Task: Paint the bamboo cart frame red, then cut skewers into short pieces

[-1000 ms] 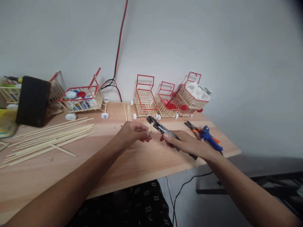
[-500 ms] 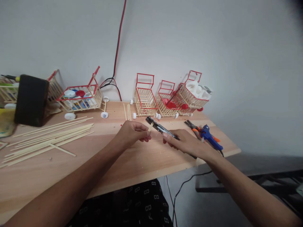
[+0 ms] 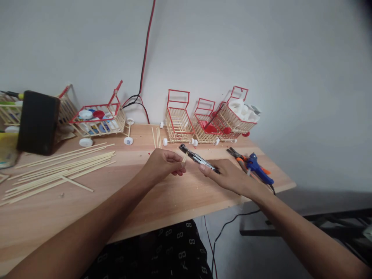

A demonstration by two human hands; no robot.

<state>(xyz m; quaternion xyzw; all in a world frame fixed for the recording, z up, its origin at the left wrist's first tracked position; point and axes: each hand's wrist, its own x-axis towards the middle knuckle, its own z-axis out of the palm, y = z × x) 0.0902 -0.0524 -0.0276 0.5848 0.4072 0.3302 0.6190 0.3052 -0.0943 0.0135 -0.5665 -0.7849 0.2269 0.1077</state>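
"Against the pale wall (image 3: 276,58), the wooden table (image 3: 139,217) takes up most of my view. What's on it?"

"Little carts at the back, for a start. The middle cart (image 3: 184,134), with the red rails, stands just beyond the hands. A spread of long sticks (image 3: 66,170) lies well off to the left, and the blue glue gun (image 3: 257,168) rests on the right, near the right wrist."

"And the hands?"

"The right hand (image 3: 229,174) is wrapped around the handle of a metal hand tool (image 3: 199,158), thumb along the top. The left hand (image 3: 165,161) has its fingers curled in, pinching some short sticks (image 3: 185,157) at the tips."

"Which hand is nearer those little pieces, then?"

"The left; it has them. The right sits back along the handle, so only the front of the tool reaches over, slanting away toward the far left with its nose just past the left fingers."

"Which way do the pieces point?"

"Up out of the pinch, away and slightly right, so their long axis runs crosswise to the tool's. Their far ends meet its front part, just behind the nose."

"Between the jaws, or only against them?"

"I can't tell from here; it's too small."
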